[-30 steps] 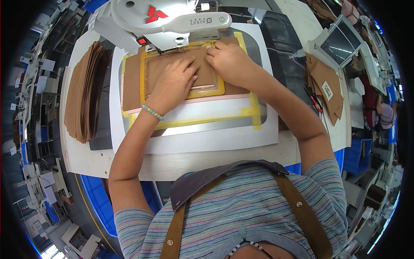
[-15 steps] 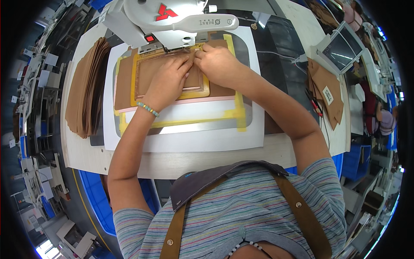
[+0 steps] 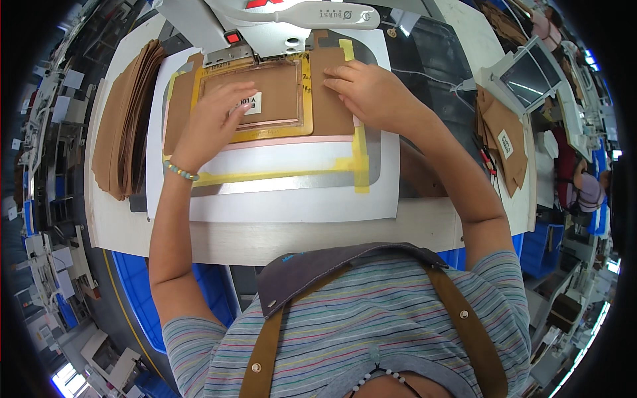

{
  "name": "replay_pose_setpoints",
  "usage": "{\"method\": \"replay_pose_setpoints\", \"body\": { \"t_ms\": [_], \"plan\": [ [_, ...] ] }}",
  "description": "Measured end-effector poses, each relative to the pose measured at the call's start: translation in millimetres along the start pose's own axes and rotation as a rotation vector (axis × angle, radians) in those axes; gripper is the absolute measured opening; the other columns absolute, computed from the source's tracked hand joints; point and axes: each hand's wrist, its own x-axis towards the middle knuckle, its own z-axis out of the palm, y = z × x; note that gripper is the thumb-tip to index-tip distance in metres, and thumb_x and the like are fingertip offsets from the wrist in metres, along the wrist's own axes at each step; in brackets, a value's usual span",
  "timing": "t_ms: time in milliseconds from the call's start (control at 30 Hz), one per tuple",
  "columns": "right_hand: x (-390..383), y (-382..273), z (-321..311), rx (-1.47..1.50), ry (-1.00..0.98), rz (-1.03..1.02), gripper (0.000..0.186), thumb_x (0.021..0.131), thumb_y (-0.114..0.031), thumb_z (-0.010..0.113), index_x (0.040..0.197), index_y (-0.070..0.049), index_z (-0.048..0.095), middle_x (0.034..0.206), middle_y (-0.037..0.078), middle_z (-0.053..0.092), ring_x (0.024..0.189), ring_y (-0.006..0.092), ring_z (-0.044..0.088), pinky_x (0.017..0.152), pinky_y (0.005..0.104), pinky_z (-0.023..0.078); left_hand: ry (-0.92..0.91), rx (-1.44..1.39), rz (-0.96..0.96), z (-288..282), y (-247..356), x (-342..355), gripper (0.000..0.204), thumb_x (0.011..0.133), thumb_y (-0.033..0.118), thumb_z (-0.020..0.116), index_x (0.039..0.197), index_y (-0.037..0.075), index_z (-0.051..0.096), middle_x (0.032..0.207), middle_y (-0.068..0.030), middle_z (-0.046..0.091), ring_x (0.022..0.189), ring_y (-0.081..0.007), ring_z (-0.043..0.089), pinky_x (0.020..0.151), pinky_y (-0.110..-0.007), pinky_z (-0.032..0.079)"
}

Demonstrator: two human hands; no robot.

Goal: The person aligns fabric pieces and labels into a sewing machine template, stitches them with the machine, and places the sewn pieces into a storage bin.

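Just below the white machine [image 3: 272, 41], see a yellow frame [image 3: 279, 131] lying flat over brown cloth [image 3: 332, 119]. Is longer from left to right, with the right end tipped slightly away from the body. Inside it, see a small white label [image 3: 255, 103]. Over the frame's left part, find the left hand [image 3: 211, 119], with loose, open fingers pointing right. Right of the frame, find the right hand [image 3: 371, 93], with bent fingers by the cloth. Cannot tell if pinching it.
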Motion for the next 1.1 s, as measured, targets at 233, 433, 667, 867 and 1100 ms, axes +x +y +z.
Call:
{"method": "replay_pose_setpoints", "body": {
  "t_ms": [233, 433, 667, 867, 1100],
  "plan": [
    [30, -29, 19, 0.073, 0.025, -0.142, 0.046, 0.091, -0.007, 0.072, 0.136, -0.005, 0.069, 0.137, 0.008, 0.071, 0.126, 0.0244, 0.065, 0.102, 0.0382, 0.053, -0.051, -0.297, -0.068, -1, 4, -13, 0.035, 0.101, 0.008, 0.068, 0.135, 0.005, 0.074, 0.148, -0.0107, 0.069, 0.143, -0.0315, 0.059, 0.118, -0.042, 0.048],
    [27, -45, 25, 0.094, -0.109, -0.150, 0.045, 0.091, -0.007, 0.071, 0.136, -0.005, 0.069, 0.126, 0.008, 0.074, 0.119, 0.0240, 0.068, 0.098, 0.0363, 0.053, -0.217, -0.091, 0.110, 19, 7, -13, 0.044, 0.098, 0.016, 0.070, 0.142, 0.014, 0.073, 0.164, -0.0049, 0.056, 0.160, -0.0318, 0.038, 0.132, -0.052, 0.028],
    [15, -59, 22, 0.099, -0.024, -0.231, 0.039, 0.093, -0.008, 0.066, 0.131, -0.002, 0.072, 0.118, 0.009, 0.074, 0.115, 0.0237, 0.069, 0.097, 0.0356, 0.052, -0.230, -0.108, 0.142, 16, 0, -7, 0.042, 0.099, 0.020, 0.069, 0.141, 0.015, 0.074, 0.165, -0.0062, 0.054, 0.158, -0.0334, 0.039, 0.129, -0.052, 0.028],
    [17, -62, 20, 0.106, -0.040, -0.226, 0.036, 0.092, -0.010, 0.067, 0.127, -0.002, 0.072, 0.113, 0.009, 0.073, 0.110, 0.0230, 0.069, 0.095, 0.0355, 0.052, -0.218, -0.157, 0.167, 18, -10, 0, 0.042, 0.099, 0.020, 0.069, 0.140, 0.017, 0.075, 0.167, -0.0067, 0.052, 0.159, -0.0337, 0.038, 0.128, -0.052, 0.028],
    [20, -59, 27, 0.099, 0.076, -0.217, 0.022, 0.088, -0.007, 0.070, 0.109, -0.003, 0.076, 0.104, 0.006, 0.072, 0.106, 0.0217, 0.066, 0.088, 0.0351, 0.052, -0.244, -0.177, 0.155, 19, -16, 9, 0.040, 0.099, 0.021, 0.071, 0.138, 0.024, 0.078, 0.169, -0.0044, 0.050, 0.160, -0.0329, 0.035, 0.130, -0.052, 0.024]
  ]
}}
